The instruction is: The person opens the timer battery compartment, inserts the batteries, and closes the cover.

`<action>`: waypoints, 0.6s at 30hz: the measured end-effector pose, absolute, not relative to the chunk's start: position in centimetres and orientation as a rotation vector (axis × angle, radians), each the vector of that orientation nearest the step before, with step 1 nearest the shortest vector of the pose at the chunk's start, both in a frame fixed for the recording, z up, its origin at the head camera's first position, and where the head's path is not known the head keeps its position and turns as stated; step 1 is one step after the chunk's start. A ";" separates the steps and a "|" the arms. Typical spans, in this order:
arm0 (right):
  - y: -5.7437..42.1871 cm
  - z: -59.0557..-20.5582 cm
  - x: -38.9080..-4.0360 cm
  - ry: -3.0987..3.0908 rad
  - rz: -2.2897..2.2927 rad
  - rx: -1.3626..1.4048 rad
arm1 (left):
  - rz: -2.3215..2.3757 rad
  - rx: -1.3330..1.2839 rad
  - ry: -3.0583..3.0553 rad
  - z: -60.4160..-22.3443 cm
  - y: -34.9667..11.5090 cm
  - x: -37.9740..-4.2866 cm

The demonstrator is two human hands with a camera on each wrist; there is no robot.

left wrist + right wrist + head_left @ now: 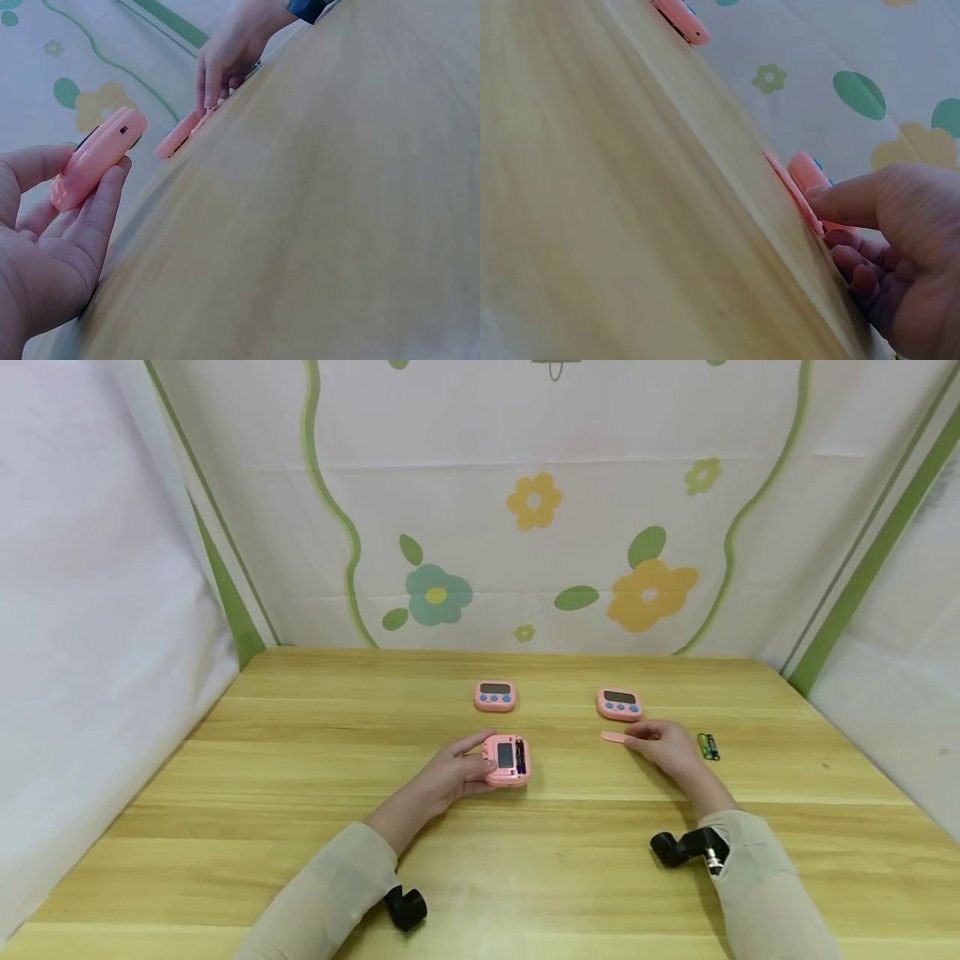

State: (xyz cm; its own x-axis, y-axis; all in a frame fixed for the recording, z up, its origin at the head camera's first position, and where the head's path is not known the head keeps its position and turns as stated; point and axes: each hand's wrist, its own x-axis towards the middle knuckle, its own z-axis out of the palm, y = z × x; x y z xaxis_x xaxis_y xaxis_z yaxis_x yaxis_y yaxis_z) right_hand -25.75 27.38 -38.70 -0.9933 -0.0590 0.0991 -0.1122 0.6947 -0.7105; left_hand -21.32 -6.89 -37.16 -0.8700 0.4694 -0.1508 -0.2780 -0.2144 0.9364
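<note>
In the head view, the left hand (452, 772) grips a pink timer (506, 760) above the wooden table (525, 860), thumb on the upturned back, where a slot by the right edge shows something dark inside. The right hand (667, 747) pinches a thin pink strip (613, 737) by its right end. Beyond the hands lie 2 more timers, screens up: the left timer (495, 696) and the right timer (619, 703), the latter just behind the strip. To the right of the right hand, 2 batteries (708, 747) lie side by side. A flowered cloth (480, 547) hangs behind the table.

In the left wrist view, the left hand's thumb and fingers clamp the timer from opposite faces; its edge shows 1 small dark hole.

In the right wrist view, the right hand's thumb and fingertips close on the strip's near end. Whether the strip touches the table, I cannot tell.
</note>
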 end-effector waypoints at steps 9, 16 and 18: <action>26.9 -39.0 -26.1 -2.792 1.140 0.177 | 2.139 0.204 1.572 -37.9 -7.0 -21.8; 26.8 -38.9 -26.1 -2.810 1.110 0.191 | 2.137 0.209 1.572 -38.0 -7.1 -21.8; 26.7 -38.8 -26.1 -2.816 1.116 0.188 | 2.136 0.203 1.572 -38.0 -7.1 -21.9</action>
State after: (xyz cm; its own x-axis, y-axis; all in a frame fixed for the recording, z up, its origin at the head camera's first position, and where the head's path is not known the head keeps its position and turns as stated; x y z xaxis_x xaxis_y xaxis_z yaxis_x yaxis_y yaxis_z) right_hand -26.05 26.71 -38.84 -0.9866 -0.0753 0.1446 -0.1539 0.7228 -0.6737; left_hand -21.86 -7.06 -38.04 -0.8752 0.4572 -0.1580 -0.2867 -0.2273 0.9307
